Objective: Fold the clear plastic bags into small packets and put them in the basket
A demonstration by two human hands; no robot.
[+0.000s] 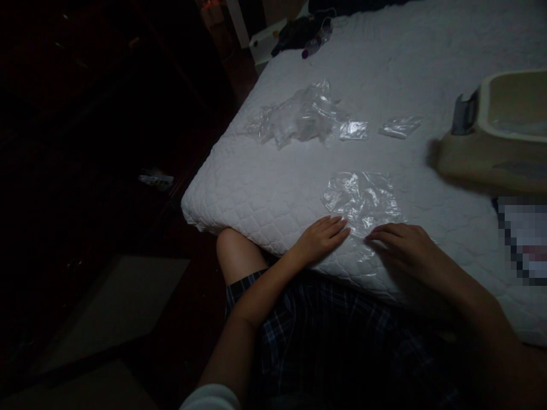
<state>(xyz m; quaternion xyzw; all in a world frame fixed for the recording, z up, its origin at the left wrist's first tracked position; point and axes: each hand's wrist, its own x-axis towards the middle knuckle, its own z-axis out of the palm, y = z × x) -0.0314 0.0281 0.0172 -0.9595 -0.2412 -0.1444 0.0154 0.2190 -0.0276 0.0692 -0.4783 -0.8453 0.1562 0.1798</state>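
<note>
A clear, wrinkled plastic bag [363,196] lies spread out on the white quilted bed cover near the bed's front edge. My left hand [325,238] rests flat, fingers stretched out, with its fingertips at the bag's lower left edge. On the other side, my right hand [404,244] is bent, its fingertips drawn together on the bag's lower edge; its thumb is mostly hidden. Farther back are a crumpled heap of clear plastic bags [299,117], a small folded plastic packet [354,130] and another clear packet [400,126].
At the right stands a beige plastic bin [474,156] with a grey latch. A blurred-out flat item [525,239] lies below it. A bottle with a purple cap [316,42] and dark cloth [299,34] are at the far edge. A small packet [156,180] lies off the bed in the dark.
</note>
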